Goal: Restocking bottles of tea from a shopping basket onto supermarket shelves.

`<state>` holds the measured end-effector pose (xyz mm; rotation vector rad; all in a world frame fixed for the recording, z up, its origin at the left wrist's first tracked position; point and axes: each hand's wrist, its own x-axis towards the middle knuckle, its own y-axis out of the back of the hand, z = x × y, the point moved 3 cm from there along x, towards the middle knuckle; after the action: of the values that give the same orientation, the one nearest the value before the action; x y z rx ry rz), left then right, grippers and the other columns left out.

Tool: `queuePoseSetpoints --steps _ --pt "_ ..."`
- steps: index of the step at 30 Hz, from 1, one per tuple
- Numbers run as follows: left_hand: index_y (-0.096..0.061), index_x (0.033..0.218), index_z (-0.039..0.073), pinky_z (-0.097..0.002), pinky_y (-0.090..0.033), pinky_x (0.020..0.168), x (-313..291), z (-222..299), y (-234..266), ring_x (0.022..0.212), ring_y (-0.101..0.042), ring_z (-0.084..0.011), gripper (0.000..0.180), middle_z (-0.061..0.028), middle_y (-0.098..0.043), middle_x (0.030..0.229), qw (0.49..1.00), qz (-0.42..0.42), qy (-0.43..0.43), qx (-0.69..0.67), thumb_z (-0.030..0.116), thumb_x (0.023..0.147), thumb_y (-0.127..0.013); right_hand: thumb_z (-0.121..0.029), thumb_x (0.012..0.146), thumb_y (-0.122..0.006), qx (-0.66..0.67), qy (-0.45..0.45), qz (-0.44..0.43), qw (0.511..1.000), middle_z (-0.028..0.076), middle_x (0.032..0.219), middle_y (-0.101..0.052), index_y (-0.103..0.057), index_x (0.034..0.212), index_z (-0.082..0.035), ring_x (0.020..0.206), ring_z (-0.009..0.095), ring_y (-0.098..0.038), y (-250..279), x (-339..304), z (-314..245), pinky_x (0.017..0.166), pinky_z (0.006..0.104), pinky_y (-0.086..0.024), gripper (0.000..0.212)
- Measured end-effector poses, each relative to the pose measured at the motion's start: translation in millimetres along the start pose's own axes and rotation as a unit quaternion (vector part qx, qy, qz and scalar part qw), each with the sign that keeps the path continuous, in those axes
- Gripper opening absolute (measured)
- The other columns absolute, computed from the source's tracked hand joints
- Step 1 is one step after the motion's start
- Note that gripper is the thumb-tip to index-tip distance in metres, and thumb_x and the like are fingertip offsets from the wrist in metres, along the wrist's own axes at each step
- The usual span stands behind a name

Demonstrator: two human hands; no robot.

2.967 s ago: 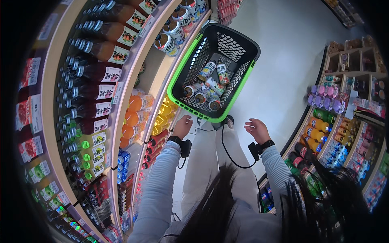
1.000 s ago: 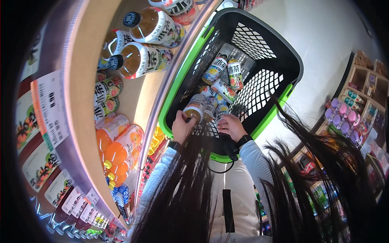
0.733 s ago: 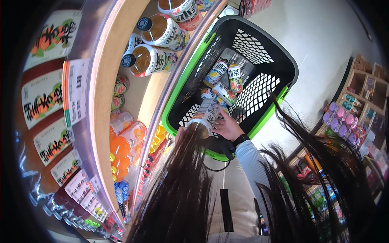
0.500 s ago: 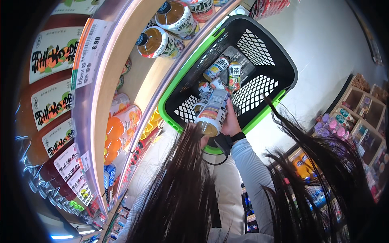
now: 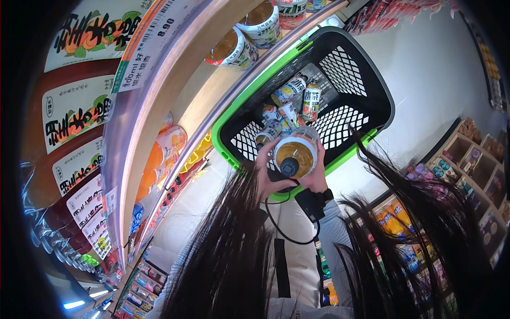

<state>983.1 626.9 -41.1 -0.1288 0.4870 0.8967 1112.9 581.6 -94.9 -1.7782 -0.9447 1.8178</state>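
Between my two hands is a clear plastic drink bottle (image 5: pixel 306 146) of amber liquid, its dark cap tilted toward me. My left hand (image 5: pixel 266 171) curves round its left side, thumb low. On the other side my right hand (image 5: pixel 319 174) grips the bottle too. Beneath it is a black shopping basket (image 5: pixel 383 80) with a green edge and lattice walls. Inside the basket lie several bottles, among them one with a white and green label (image 5: pixel 312 102) and one with a blue and yellow label (image 5: pixel 290 91).
Along the left runs a shelf edge with a price strip (image 5: pixel 146 45). Amber bottles (image 5: pixel 235 49) and orange bottles (image 5: pixel 171 144) stand on the shelving. Cream-labelled bottles (image 5: pixel 74 103) are close at far left. A compartmented goods display (image 5: pixel 467 149) is at right. Long hair hangs across the lower view.
The bottle has turned from lying lengthwise to cap toward me, and has come slightly right. My left hand now shows plainly on it. The shelf has shifted in view.
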Motion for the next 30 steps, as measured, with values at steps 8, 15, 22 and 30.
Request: queuePoseSetpoints --steps 8,15,22,30 --pt "-0.011 0.136 0.01 -0.0378 -0.033 0.102 4 19 -6 0.125 -0.037 -0.0275 0.111 -0.0186 -0.032 0.136 0.988 -0.015 -0.146 -0.042 0.007 0.054 -0.085 -0.049 0.093 -0.028 -0.201 0.11 -0.037 0.973 0.009 0.127 -0.048 -0.041 0.128 -0.008 0.118 0.025 -0.046 -19 -47 16 0.101 0.0396 -0.035 0.055" --pt "-0.024 0.13 0.004 -0.0349 -0.036 0.099 4 35 -10 0.117 -0.044 -0.0224 0.103 -0.0139 -0.042 0.125 0.997 0.006 -0.064 -0.035 0.016 0.05 -0.088 -0.051 0.091 -0.037 0.061 -0.005 0.032 0.998 0.011 0.133 -0.039 -0.033 0.131 -0.007 0.119 0.025 -0.044 4 -64 33 0.102 0.0408 -0.034 0.059" --pt "-0.036 0.119 0.003 -0.0326 -0.039 0.095 23 28 3 0.108 -0.051 -0.0192 0.078 -0.0104 -0.053 0.111 0.973 0.11 0.002 -0.203 0.006 0.055 -0.08 -0.05 0.091 -0.037 0.048 -0.055 -0.03 0.997 0.007 0.138 -0.035 -0.029 0.137 -0.017 0.126 0.028 -0.036 18 -74 13 0.103 0.0549 -0.027 0.058" --pt "-0.033 0.127 -0.002 -0.035 -0.041 0.093 39 4 7 0.106 -0.054 -0.0221 0.068 -0.0144 -0.053 0.116 0.921 0.111 -0.051 -0.369 0.018 0.071 -0.066 -0.038 0.091 -0.045 -0.08 -0.014 -0.005 0.997 0.005 0.137 -0.038 -0.029 0.137 -0.017 0.124 0.025 -0.038 -5 -77 -1 0.1 0.0464 -0.032 0.053"
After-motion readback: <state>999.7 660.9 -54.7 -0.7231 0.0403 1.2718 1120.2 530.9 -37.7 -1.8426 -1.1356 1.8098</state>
